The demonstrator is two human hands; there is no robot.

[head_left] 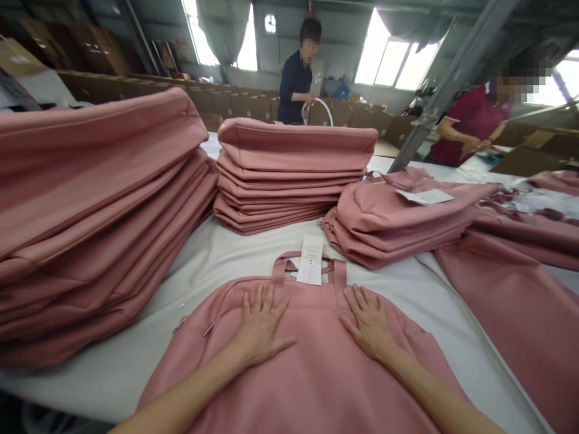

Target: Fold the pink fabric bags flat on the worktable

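Observation:
A pink backpack [312, 355] lies flat on the white-covered table [194, 265] right in front of me, its lower end cut off by the frame. At its top is a handle loop [281, 264] with a white paper tag [310, 265] resting across it. My left hand [263, 325] presses flat on the upper left of the bag with fingers spread. On the upper right, my right hand [368, 322] lies flat too, fingers a little apart. Neither hand grips anything. A zipper pull shows on the bag's left side.
Tall piles of folded pink bags stand at left [90, 199] and at the back centre [294, 175]. More pink bags [398, 217] lie to the right, one bearing a paper. Two people stand beyond the table, near cardboard boxes [253, 102] and a slanting metal post [425, 123].

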